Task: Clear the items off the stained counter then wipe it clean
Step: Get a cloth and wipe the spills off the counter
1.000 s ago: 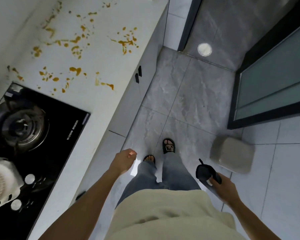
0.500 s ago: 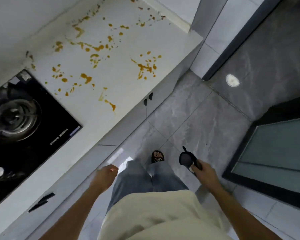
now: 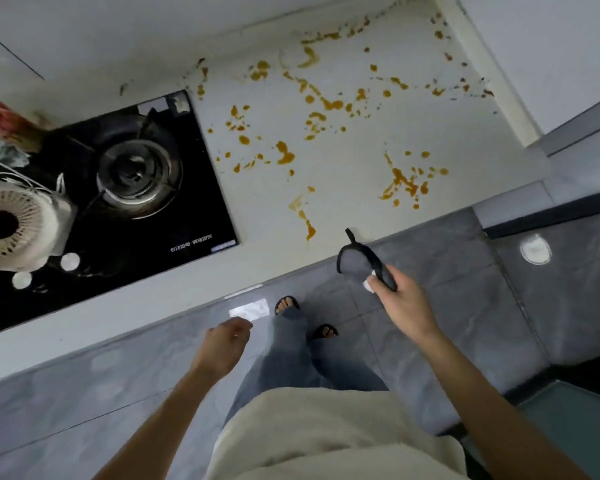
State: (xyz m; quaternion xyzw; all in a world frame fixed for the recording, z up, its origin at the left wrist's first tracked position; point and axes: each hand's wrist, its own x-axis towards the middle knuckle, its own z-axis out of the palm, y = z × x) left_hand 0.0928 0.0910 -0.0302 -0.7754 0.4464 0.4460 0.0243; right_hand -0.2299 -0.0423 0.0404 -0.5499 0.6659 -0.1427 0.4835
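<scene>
Right hand (image 3: 400, 299) is holding a dark cloth (image 3: 359, 263), fingers (image 3: 373, 281) clamped on its near end, rest of it hanging out over the table (image 3: 361, 202) front edge. Left hand (image 3: 224, 344) is hanging free beside the leg, fingers loosely curled, holding nothing. Cloth looks soft, light, floppy, w/ a small loop at the far tip; prob better to bunch it into the palm for pressure, not a pinch. Orange stains (image 3: 406, 181) are sitting just ahead of the fingers, spreading further back to the wall. Stained area looks free of items. Hob (image 3: 111, 202) is bordering it to the left of the fingers, raised lip to the right. Open floor behind.
</scene>
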